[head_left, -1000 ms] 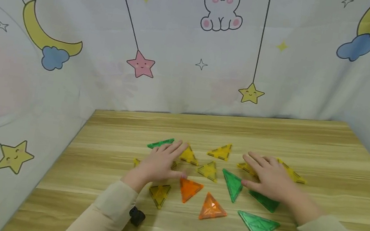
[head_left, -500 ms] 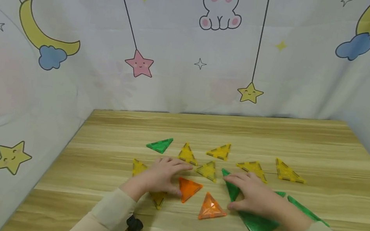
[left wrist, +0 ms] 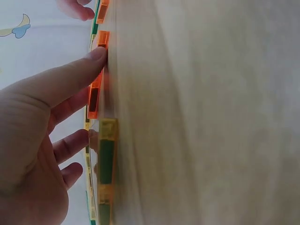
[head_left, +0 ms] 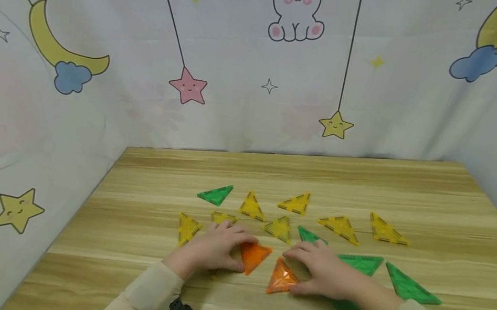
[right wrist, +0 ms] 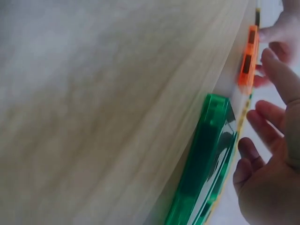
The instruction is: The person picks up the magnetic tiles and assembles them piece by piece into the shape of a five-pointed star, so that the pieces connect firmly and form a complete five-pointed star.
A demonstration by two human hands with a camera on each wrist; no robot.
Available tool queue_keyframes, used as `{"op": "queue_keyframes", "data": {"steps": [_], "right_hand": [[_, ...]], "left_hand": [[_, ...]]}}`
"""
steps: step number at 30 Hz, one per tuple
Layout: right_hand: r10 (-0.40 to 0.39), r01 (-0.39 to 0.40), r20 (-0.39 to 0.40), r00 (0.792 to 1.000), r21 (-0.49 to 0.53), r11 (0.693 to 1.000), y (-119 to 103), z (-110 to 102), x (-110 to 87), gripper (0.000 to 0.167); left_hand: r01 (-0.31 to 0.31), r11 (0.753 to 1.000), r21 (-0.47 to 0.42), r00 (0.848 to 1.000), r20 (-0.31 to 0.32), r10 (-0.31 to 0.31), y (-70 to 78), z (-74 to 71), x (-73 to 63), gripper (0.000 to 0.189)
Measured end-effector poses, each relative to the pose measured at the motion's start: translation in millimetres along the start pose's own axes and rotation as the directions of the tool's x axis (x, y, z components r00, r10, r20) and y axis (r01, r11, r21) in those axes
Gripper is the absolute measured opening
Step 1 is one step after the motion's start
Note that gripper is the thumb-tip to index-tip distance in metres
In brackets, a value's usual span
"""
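Observation:
In the head view, my left hand [head_left: 218, 249] pinches an orange triangular magnetic tile [head_left: 255, 256] by its left side. The left wrist view shows the thumb on the edge of that orange tile [left wrist: 95, 96], with fingers behind it. My right hand [head_left: 325, 271] reaches over green tiles to a second orange triangle [head_left: 281, 279]. Its thumb is at the right corner and its index finger near the top corner. In the right wrist view, the right fingers are spread and loosely bent beside the orange tile [right wrist: 248, 61]. A yellow tile under the left hand is mostly hidden.
Several yellow triangles, one a tile [head_left: 278, 228], lie behind the hands. A green triangle [head_left: 216, 194] is at the back left. Another long green triangle [head_left: 409, 284] lies right of the right hand. A printed curtain [head_left: 234, 121] hangs behind the wooden table [head_left: 180, 166].
My right hand has moved from the yellow and green tiles leftward and nearer, to the second orange triangle. The left hand has come down onto the first orange triangle, which has tilted slightly.

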State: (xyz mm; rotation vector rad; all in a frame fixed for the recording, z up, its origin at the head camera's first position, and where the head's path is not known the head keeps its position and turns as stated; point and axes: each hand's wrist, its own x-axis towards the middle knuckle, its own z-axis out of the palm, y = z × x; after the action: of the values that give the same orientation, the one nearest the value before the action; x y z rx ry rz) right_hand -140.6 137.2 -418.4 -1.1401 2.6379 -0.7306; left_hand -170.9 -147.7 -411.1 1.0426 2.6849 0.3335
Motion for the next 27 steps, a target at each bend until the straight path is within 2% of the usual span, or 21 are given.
{"op": "queue_keyframes", "data": {"steps": [4,10,16,20,24,27], "right_hand": [[-0.014,0.014,0.01,1.0,0.009,1.0,-3.2,2.0,3.0,0.056],[-0.01,0.01,0.026,1.0,-0.003,1.0,-6.6,1.4,5.2,0.057],[-0.003,0.004,0.048,0.999,-0.03,1.0,-6.1,3.0,6.4,0.054],[0.0,0.002,0.056,0.998,-0.031,1.0,-6.3,3.1,7.7,0.051],[0.009,-0.007,0.05,0.999,-0.041,0.999,-5.5,2.4,8.3,0.051],[-0.001,0.003,0.04,0.999,-0.053,0.999,-5.4,3.5,10.8,0.051]], "left_hand": [[0.008,1.0,-0.016,1.0,-0.027,-0.008,-0.8,-0.5,-4.8,0.058],[0.039,0.996,-0.083,0.996,-0.075,-0.045,-11.1,0.1,-23.0,0.064],[0.066,0.989,-0.13,0.993,-0.09,-0.078,-24.6,1.7,-41.9,0.061],[0.069,0.985,-0.161,0.994,-0.077,-0.082,-31.4,1.9,-52.1,0.056],[0.048,0.979,-0.2,0.995,-0.074,-0.064,-32.5,3.7,-51.8,0.053],[0.039,0.98,-0.197,0.995,-0.082,-0.056,-29.4,5.0,-48.5,0.053]]}}
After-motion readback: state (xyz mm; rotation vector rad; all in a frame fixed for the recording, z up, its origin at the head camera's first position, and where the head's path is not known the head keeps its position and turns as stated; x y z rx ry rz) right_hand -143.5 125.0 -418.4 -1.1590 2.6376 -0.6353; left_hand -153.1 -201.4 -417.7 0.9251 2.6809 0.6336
